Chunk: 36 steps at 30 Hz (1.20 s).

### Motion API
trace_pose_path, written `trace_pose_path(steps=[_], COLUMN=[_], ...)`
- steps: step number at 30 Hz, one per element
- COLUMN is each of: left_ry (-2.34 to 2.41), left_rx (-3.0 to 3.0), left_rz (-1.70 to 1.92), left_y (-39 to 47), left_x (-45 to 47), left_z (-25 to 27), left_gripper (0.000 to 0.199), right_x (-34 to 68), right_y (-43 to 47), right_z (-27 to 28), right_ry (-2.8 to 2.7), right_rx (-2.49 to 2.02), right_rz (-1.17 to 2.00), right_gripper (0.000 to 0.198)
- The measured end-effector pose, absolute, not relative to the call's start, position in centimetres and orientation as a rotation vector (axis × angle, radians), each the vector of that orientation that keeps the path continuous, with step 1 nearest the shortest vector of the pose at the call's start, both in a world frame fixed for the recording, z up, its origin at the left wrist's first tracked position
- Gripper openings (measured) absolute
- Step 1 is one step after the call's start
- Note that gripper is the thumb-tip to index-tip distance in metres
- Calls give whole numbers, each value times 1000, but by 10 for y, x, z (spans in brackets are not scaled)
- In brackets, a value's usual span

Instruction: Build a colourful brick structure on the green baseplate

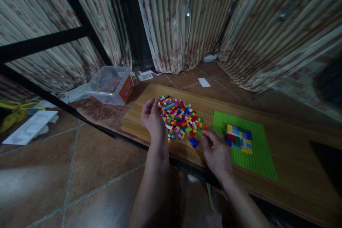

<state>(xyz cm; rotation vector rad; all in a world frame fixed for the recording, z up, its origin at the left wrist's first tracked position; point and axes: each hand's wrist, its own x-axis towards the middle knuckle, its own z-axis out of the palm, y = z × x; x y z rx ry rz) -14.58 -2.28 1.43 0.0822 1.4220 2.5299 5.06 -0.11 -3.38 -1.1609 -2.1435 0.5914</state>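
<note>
A heap of small colourful toy bricks (pixel 180 115) is spread on the wooden bench top. Over the heap's left edge is my left hand (pixel 153 119), its fingers curled together; whatever they may hold is too small to make out. My right hand (pixel 217 151) is at the heap's right edge, thumb and forefinger closed at a small green brick (pixel 200 132). Just left of that hand lies a blue brick (pixel 193 142). To its right is a green baseplate (pixel 260 149) carrying a flat patch of multicoloured bricks (pixel 242 140), partly behind my knuckles.
A clear plastic tub (pixel 107 96) with an orange label stands beyond the bench's left end. White packaging (pixel 32 126) lies on the tiled floor at left. A white card (pixel 204 82) lies behind the bench. Striped curtains (pixel 187 32) and dark metal bars (pixel 45 41) border the far side.
</note>
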Motion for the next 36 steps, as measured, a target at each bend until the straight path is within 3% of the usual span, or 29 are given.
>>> trace_pose_path(steps=[10, 17, 24, 30, 36], left_ry=[1362, 1212, 1177, 1128, 1095], left_rx=[-62, -293, -416, -484, -506], left_rz=[2685, 2794, 2789, 2784, 2799], left_y=[-31, -41, -46, -50, -51], left_x=[-149, -169, -180, -187, -191], left_z=[21, 28, 30, 28, 27], left_gripper=[25, 21, 21, 23, 25], right_x=[37, -23, -81, -63, -64], right_y=[12, 64, 80, 84, 98], right_z=[-31, 5, -4, -14, 4], right_ry=[-2129, -2479, -2790, -2917, -2931], right_rx=[-1087, -914, -589, -430, -505], right_rz=[634, 496, 375, 370, 372], right_gripper=[28, 29, 37, 43, 36])
